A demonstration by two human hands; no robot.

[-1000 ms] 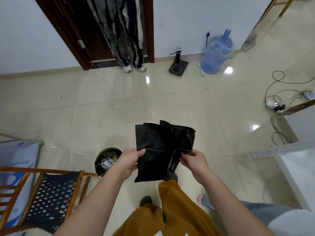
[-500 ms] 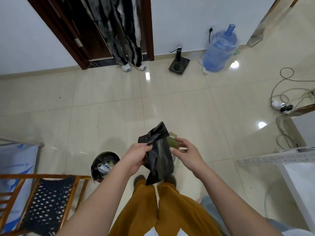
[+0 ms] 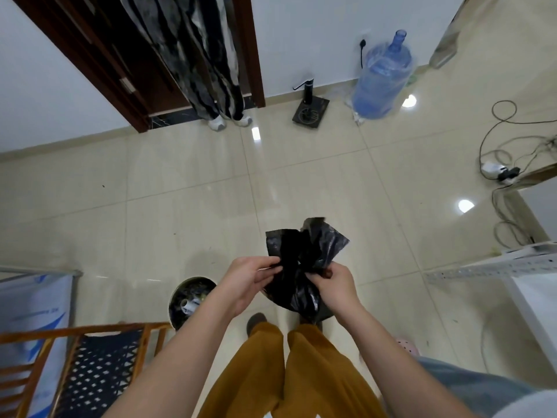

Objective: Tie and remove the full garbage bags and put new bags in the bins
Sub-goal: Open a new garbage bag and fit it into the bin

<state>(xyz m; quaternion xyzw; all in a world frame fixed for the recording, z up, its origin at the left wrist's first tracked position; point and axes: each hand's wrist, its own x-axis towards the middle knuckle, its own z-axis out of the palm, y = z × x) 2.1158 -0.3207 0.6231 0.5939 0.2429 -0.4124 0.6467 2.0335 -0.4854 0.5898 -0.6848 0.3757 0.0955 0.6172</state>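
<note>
A person stands holding a crumpled black bag (image 3: 301,263) at waist height, left hand (image 3: 250,282) and right hand (image 3: 337,285) both pinching it. The full bin (image 3: 190,300) sits on the floor, lower left. They seem to be unfolding the bag; next, find its mouth and spread it.

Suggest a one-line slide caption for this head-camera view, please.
Both hands, left hand and right hand, grip a crumpled black garbage bag above a full bin.
</note>
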